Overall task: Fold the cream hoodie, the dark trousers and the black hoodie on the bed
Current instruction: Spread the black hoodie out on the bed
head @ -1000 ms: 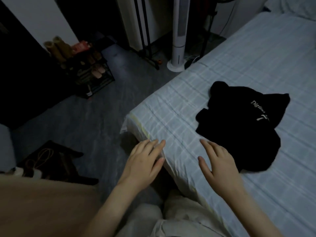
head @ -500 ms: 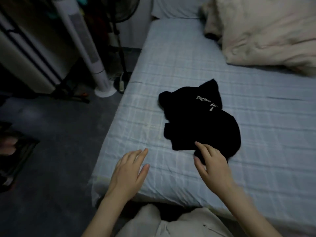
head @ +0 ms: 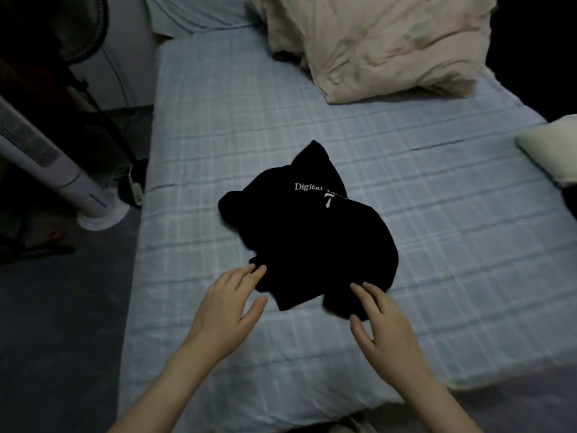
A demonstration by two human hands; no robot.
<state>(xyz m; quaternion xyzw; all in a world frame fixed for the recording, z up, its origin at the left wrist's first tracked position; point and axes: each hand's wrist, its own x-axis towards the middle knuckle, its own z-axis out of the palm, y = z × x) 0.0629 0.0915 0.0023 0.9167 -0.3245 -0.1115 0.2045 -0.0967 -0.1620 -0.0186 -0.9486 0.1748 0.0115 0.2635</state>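
The black hoodie [head: 309, 232] lies crumpled in the middle of the bed [head: 437, 245], white lettering showing on its far side. My left hand [head: 229, 310] is flat with fingers apart, its fingertips touching the hoodie's near left edge. My right hand [head: 382, 321] is also spread, fingertips resting on the hoodie's near right edge. Neither hand has gripped the cloth. A folded cream garment [head: 552, 148] sits at the bed's right edge, with something dark [head: 571, 201] just below it, cut off by the frame.
A crumpled pale pink duvet [head: 381, 42] fills the bed's far end beside a pillow [head: 199, 10]. A white tower fan [head: 46, 160], a standing fan pole [head: 103, 114] and a power strip [head: 135, 190] stand on the floor to the left.
The view swung from the bed's corner to face the bed squarely. Both hands moved forward onto the black hoodie's near edge; the left came off the bare sheet.
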